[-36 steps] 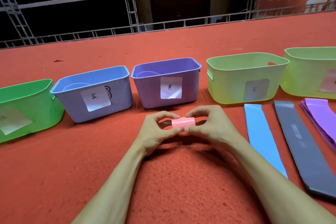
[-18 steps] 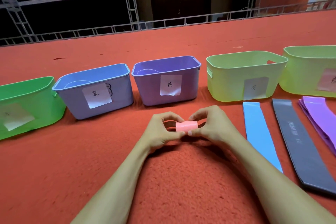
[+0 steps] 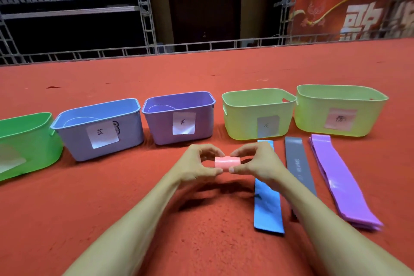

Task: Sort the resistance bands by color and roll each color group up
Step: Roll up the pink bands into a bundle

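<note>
A small pink rolled band (image 3: 226, 162) is held just above the red carpet in the middle of the view. My left hand (image 3: 197, 163) pinches its left end with thumb and fingers. My right hand (image 3: 257, 162) pinches its right end the same way. To the right, three flat bands lie on the carpet: a blue band (image 3: 267, 204), partly under my right forearm, a dark grey band (image 3: 296, 163) and a stack of purple bands (image 3: 340, 184).
Five labelled bins stand in a row behind my hands: a green bin (image 3: 26, 119), a blue bin (image 3: 125, 127), a purple bin (image 3: 161, 127), and two yellow-green bins (image 3: 239, 123) (image 3: 313, 119). Metal railing runs along the carpet's far edge.
The view has tilted up and shifted, so more of the far bins and the room shows. The pink roll stays pinched between both hands, lifted slightly.
</note>
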Tool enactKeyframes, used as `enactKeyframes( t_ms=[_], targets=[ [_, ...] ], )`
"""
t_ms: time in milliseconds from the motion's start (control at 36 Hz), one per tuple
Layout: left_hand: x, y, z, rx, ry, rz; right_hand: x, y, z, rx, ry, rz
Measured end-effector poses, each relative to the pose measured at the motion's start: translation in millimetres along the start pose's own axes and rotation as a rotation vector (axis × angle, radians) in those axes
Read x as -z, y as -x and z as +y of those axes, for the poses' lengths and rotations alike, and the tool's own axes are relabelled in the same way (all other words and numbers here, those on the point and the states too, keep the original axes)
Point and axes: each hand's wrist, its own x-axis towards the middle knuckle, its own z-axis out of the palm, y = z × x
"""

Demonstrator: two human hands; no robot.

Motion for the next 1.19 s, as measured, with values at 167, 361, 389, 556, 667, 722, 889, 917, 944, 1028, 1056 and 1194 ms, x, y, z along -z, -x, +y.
enactKeyframes(
  t_ms=[167,361,389,556,667,722,889,917,944,1028,1056,1194],
  targets=[
    [-36,-12,28,-0.03,-0.009,-0.014,51,22,-1,0.0,-0.023,-0.029],
    [-83,-36,59,-0.069,0.011,-0.002,106,38,3,0.042,0.084,0.035],
    [-89,-40,63,-0.067,0.015,-0.007,112,39,3,0.053,0.105,0.047],
    [-112,-70,80,-0.042,0.045,-0.064,149,37,9,0.057,0.124,0.095],
    [-123,-93,89,-0.046,0.04,-0.099,170,26,16,0.045,0.114,0.121],
    [-126,-107,93,-0.053,0.039,-0.112,181,18,17,0.05,0.119,0.13],
    [-139,-160,104,-0.105,-0.042,-0.127,219,-16,25,0.056,0.138,0.173],
    [-142,-170,105,-0.112,-0.055,-0.132,225,-22,26,0.058,0.149,0.177],
    [-144,-181,106,-0.121,-0.065,-0.14,232,-28,27,0.057,0.161,0.184],
    [-151,-209,111,-0.139,-0.071,-0.163,253,-45,31,0.049,0.168,0.184],
    [-154,-219,113,-0.146,-0.068,-0.166,260,-51,32,0.054,0.169,0.19],
    [-163,-275,123,-0.164,-0.045,-0.165,295,-83,38,0.084,0.133,0.248]
  ],
)
